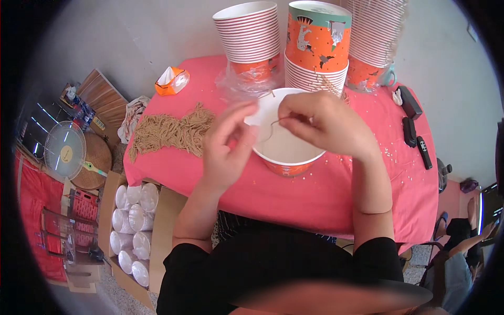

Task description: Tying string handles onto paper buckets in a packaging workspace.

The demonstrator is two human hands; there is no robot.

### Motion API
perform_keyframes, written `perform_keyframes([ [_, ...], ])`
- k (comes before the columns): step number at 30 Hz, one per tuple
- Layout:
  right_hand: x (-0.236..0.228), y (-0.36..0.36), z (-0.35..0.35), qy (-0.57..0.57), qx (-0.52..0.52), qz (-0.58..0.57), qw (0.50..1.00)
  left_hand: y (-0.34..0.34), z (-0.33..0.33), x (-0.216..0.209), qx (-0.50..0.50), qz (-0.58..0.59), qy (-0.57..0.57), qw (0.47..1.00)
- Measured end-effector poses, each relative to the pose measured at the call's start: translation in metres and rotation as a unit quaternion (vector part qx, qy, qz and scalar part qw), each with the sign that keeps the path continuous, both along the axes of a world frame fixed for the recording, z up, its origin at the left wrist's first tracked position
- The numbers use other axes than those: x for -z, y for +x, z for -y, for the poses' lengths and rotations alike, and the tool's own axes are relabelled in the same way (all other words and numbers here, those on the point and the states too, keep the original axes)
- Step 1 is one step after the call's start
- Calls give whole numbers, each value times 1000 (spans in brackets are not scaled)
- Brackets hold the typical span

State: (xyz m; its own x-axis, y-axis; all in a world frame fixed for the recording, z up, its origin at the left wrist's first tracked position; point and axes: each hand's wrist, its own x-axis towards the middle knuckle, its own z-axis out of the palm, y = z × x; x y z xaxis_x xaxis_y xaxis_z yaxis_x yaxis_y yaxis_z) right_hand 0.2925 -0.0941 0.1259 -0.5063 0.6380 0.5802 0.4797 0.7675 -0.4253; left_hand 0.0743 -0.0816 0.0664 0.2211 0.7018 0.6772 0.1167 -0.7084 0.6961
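Observation:
In front of me stands a paper bucket [292,167], white inside with an orange printed outside. Over its opening, my right hand [328,123] pinches a thin brown cord [272,130] between thumb and fingers. The cord curves down toward my left hand [229,143], which is at the bucket's left rim. Motion smears the left fingertips, so whether they grip anything is unclear. A short brown piece shows at the bucket's far rim. To the left of my left hand lies a heap of tan cords [170,130] on the pink tablecloth [294,205].
Bucket stacks [247,37] stand along the table's back, one partly in clear plastic, with an upside-down orange bucket [317,39] on another. An orange tissue pack [172,81] lies back left; black devices [409,131] lie right. A carton [165,220] of clear plastic-wrapped items sits lower left.

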Motion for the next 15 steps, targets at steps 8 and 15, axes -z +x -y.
perform_keyframes([
  [8,-2,-6,5,18,-22,-6,1000,1,6,-2,34,18,-76,996],
  [15,-2,1,-1,-19,-8,-41,999,-10,3,4,4,5,-54,999],
])
